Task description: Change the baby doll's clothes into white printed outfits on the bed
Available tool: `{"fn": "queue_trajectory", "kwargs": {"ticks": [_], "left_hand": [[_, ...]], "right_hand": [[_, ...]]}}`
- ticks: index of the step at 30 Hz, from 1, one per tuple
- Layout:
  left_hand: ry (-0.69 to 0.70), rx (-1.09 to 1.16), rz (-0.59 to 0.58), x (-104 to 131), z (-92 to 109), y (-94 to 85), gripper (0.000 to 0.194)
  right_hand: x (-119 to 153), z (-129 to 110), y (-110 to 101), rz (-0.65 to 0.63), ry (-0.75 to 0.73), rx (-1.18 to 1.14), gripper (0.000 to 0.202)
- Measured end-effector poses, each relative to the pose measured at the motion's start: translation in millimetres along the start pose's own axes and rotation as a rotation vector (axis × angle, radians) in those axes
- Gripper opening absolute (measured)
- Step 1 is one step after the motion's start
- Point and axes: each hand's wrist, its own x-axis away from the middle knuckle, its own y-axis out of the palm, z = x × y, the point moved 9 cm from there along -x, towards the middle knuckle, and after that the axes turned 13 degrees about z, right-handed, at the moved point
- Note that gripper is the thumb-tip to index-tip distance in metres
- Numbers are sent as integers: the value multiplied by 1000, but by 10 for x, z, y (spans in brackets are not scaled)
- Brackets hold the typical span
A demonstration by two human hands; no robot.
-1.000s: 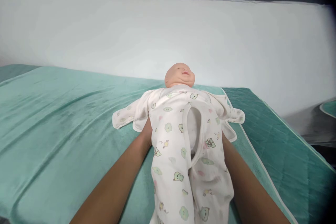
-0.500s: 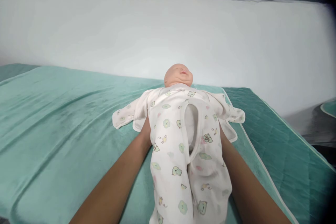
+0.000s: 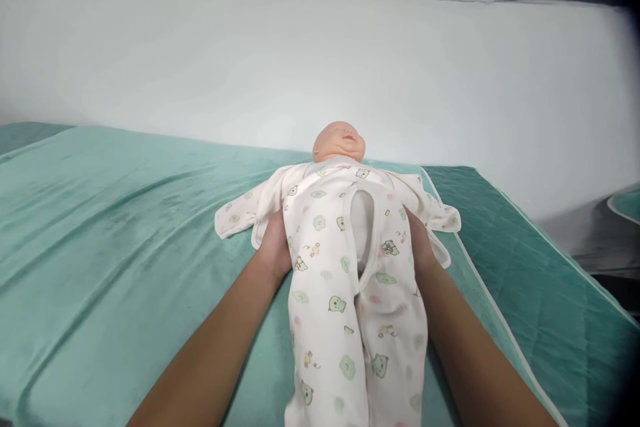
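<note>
A baby doll [image 3: 339,141] lies on its back with its head at the far side. It wears a white long-sleeved top [image 3: 245,208], the sleeves spread to both sides. White open-crotch baby trousers [image 3: 330,340], printed with green bears, cover its front and legs, reaching toward me. My left hand [image 3: 276,243] is at the left edge of the trousers near the waist, its fingers hidden under or behind the cloth. On the opposite edge, my right hand [image 3: 419,240] is placed likewise, fingers out of sight. Whether either hand grips the cloth or the doll's body is not visible.
Beneath the doll is a wrinkled green sheet [image 3: 150,267] with a white-trimmed edge on the right. A darker quilted green cover [image 3: 540,293] shows beyond that edge. A white wall [image 3: 300,60] stands just behind the doll's head.
Both hands have slid slightly toward me along the trousers' sides, so more of each shows. The trousers' right side has drawn in a little. The doll's head has barely moved.
</note>
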Motion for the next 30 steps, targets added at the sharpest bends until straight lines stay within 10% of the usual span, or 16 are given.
{"fn": "queue_trajectory", "kwargs": {"ticks": [16,30], "left_hand": [[54,-232,-62,-40,41,0,54],[363,-486,271,2,353,-294,49]], "right_hand": [[186,195,286,-251,397,-294,47],[108,22,279,-237,137,-119,35]]}}
